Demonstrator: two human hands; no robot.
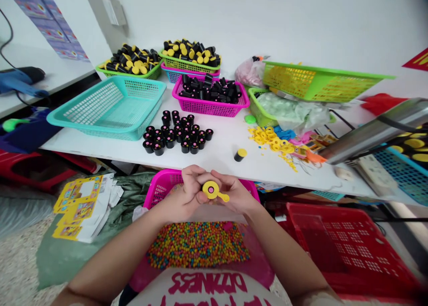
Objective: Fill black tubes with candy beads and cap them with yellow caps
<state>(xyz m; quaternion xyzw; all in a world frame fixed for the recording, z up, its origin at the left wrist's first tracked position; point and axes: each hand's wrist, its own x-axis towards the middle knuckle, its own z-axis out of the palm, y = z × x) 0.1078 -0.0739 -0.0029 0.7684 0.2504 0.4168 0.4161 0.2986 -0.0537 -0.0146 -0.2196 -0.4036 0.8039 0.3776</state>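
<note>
Okay, off to the left you had printed yellow cards [78, 208] lying on a green sheet [130, 194]. Your left hand [183, 194] and right hand [234, 192] were curled closely together, their fingers pinching a yellow disc piece [209, 190] with a pink centre and stubby handle, above a magenta basket [160, 192] and coloured beads [197, 246]. Beyond it, on the white table [220, 163], stood a black-and-yellow cylinder [240, 155]; further right lay loose yellow rings [270, 138], and a red crate [351, 248] sat below.

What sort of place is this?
Probably a small toy-assembly workshop: a magenta basket of black plastic parts, a spread of colourful beads, and printed yellow card packaging.
</note>
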